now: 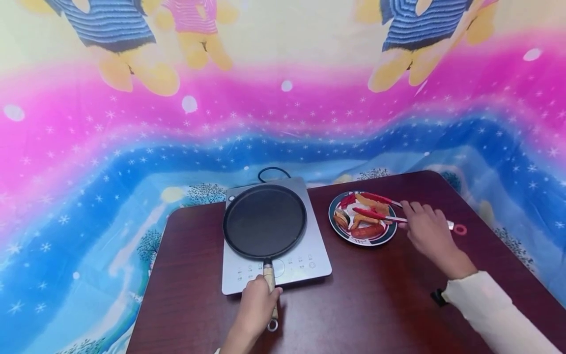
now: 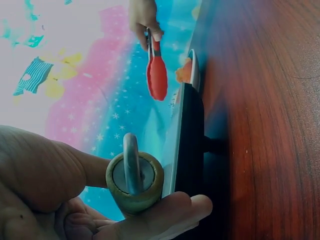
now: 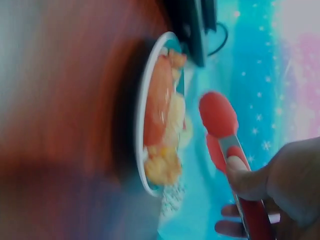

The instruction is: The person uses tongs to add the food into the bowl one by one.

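Observation:
A flat black frying pan (image 1: 265,221) rests on a silver induction cooker (image 1: 320,260). My left hand (image 1: 255,307) grips its wooden handle (image 1: 269,275); in the left wrist view the metal hanging ring (image 2: 132,165) at the handle's end shows up close. My right hand (image 1: 428,233) holds red-tipped tongs (image 3: 219,115) by their metal arms. The two tips stand apart over a plate (image 1: 370,242) of food. On that plate lie a sausage (image 1: 368,231) and several fried, yellowish pieces (image 3: 162,167). From the right wrist view, the tongs appear above the food, not touching it.
The dark red wooden table (image 1: 185,295) carries the cooker and the plate. A black cord (image 1: 274,168) loops behind the cooker. A cloth (image 1: 110,196) printed with bears and snowflakes hangs along the back and sides. A small black object (image 1: 438,297) shows at the right cuff.

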Demonstrator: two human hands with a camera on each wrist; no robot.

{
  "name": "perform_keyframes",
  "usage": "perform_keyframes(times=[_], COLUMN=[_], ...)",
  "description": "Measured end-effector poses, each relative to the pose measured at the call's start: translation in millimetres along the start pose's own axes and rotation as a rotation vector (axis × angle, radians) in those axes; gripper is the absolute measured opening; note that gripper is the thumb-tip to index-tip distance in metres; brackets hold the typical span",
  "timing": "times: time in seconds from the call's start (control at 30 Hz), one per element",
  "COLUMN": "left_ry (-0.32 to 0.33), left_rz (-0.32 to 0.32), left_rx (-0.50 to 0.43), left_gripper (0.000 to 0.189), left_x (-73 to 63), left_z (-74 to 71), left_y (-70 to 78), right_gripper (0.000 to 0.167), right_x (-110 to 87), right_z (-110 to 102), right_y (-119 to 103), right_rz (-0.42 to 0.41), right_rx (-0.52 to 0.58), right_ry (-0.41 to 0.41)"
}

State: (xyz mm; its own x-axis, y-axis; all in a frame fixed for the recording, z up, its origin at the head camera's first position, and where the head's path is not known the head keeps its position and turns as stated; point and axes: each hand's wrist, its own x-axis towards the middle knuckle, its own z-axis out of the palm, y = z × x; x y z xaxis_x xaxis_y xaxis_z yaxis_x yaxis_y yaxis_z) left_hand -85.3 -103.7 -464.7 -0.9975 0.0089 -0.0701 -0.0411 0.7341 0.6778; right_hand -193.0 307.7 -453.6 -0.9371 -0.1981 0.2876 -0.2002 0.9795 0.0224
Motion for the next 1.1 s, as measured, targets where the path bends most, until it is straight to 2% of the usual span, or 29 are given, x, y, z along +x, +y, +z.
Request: perform_keyframes(times=[0.17, 0.37, 0.7, 0.87, 1.1], left_ry=[-0.001, -0.008, 0.0, 0.003, -0.004], left_rz=[0.004, 0.013, 0.01, 0.018, 0.01], left_rx=[0.012, 0.021, 0.042, 0.053, 0.066], left_gripper=[0.024, 0.023, 0.024, 0.024, 0.025], left_x=[1.4, 2.0, 2.2, 2.0, 3.0], left_z=[0.7, 0.7, 0.7, 0.3, 0.4], left_y=[-0.1, -0.5, 0.8, 1.5, 1.0], right_gripper=[0.056, 0.057, 0.054, 0.055, 0.054], right_x=[23.0, 44.6, 61.7, 70.4, 75.7], right_z=[-3.9, -2.9, 0.1, 0.7, -0.5], right_y=[15.8, 25.1, 24.3, 22.2, 15.6], right_rz=[-0.079, -0.081, -0.145, -0.162, -0.13], right_rx=[-0.069, -0.115, -0.092, -0.119, -0.12], right_ry=[-0.09, -0.226, -0.234, -0.247, -0.293])
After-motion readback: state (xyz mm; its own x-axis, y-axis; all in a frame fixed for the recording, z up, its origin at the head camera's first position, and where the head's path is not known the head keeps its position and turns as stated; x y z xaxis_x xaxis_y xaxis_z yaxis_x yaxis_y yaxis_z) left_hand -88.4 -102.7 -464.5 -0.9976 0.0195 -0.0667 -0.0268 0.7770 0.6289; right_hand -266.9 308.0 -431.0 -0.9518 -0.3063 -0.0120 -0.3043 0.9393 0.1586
